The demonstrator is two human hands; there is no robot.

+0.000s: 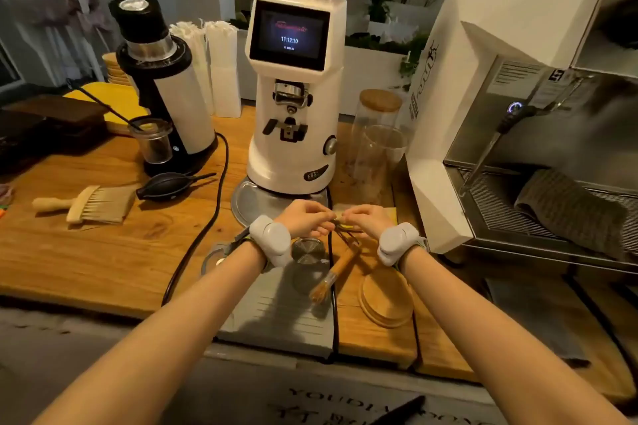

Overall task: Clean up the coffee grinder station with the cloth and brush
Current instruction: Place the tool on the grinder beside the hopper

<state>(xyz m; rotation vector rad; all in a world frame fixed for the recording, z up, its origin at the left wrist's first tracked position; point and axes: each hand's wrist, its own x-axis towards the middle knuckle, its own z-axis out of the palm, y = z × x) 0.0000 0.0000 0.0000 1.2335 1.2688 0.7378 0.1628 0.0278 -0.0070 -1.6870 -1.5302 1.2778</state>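
The big white coffee grinder stands on a round metal base at the middle of the wooden counter. Just in front of it my left hand and my right hand meet, both pinching a small thin object with a yellow part; what it is cannot be told. Below the hands lies a round brush with a wooden handle, bristles toward me. A wide flat brush lies at the left. A dark grey cloth rests on the espresso machine's drip tray.
A smaller black-and-white grinder with a glass cup stands at the left, a black air blower beside it. A black cable crosses the counter. Glass jars, a wooden lid, a metal tamper, a grey mat and the espresso machine surround the hands.
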